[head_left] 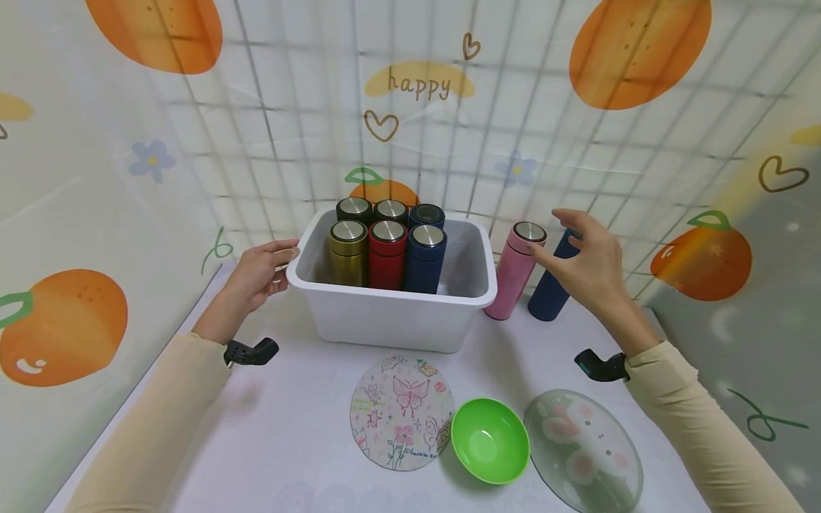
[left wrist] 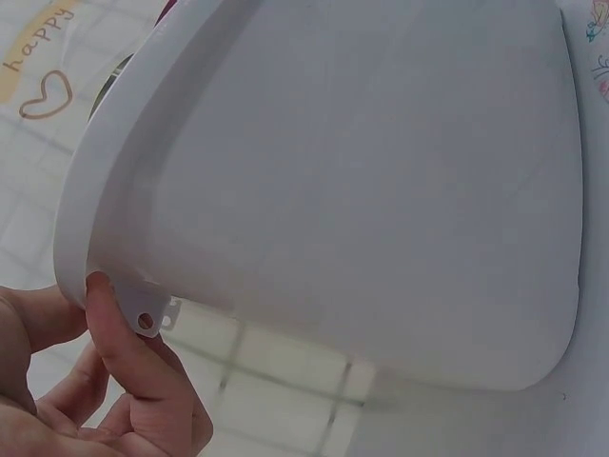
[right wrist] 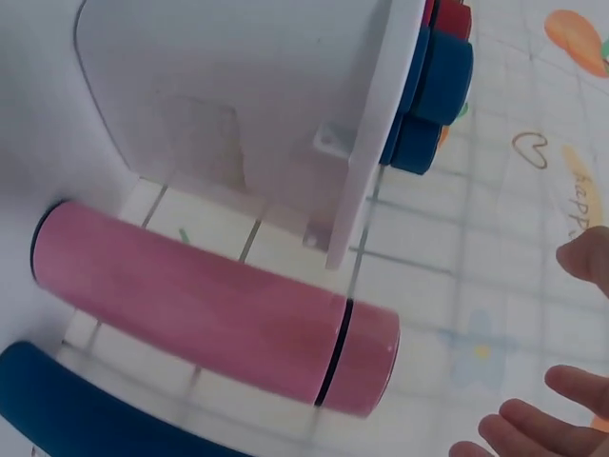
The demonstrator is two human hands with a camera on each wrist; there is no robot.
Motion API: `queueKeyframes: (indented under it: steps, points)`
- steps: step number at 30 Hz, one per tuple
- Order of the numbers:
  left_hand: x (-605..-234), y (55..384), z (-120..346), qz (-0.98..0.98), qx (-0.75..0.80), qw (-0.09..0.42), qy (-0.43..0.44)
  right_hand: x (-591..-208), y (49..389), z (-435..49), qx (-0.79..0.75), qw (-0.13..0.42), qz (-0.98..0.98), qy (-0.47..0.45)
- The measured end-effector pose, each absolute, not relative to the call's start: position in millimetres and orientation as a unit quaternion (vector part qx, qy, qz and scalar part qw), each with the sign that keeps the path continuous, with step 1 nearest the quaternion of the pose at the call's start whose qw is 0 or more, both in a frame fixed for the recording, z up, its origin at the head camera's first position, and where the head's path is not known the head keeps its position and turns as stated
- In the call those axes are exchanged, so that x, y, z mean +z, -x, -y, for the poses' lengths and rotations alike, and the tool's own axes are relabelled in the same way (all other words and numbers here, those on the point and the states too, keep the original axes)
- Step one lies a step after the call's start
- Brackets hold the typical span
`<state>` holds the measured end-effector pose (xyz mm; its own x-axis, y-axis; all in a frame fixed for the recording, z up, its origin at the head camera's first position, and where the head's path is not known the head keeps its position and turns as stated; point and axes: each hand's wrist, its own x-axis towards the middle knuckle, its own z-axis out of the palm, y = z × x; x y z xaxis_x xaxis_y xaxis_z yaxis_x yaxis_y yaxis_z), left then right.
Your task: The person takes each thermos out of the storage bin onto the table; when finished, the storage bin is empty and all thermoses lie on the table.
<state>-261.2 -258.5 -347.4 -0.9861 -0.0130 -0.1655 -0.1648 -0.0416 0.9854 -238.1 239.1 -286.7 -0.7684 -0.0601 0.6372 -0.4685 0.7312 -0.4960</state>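
A white plastic tub (head_left: 391, 313) stands at the back of the table, its left end rim pinched by the left hand (head_left: 259, 274). In the left wrist view, thumb and finger of the left hand (left wrist: 114, 371) meet at the rim of the tub (left wrist: 333, 190). Inside stand a gold flask (head_left: 349, 256), a red flask (head_left: 388, 255), a blue flask (head_left: 425, 260) and several darker-capped ones behind. The right hand (head_left: 590, 260), fingers spread and curved with nothing between them, hovers by the top of a pink flask (head_left: 509, 278). Another blue flask (head_left: 548, 296) stands partly behind that hand.
In front of the tub lies a round butterfly-patterned mat (head_left: 391, 413). A green bowl (head_left: 490, 442) sits beside it, next to a round rabbit-print mat (head_left: 580, 442). A grid panel (head_left: 308, 164) behind a printed sheet rises at the back.
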Motion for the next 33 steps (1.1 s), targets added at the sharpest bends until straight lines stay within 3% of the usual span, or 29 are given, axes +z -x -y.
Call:
queueKeyframes:
  steps: [25,33]
  points:
    - [-350,262,258,-0.696,0.713,0.044,0.069,-296,244,-207,0.379,0.274,0.868,-0.170]
    - [-351,264,257,-0.698,0.710,0.042,0.076,-299,244,-198,0.394,0.238,0.872,-0.166]
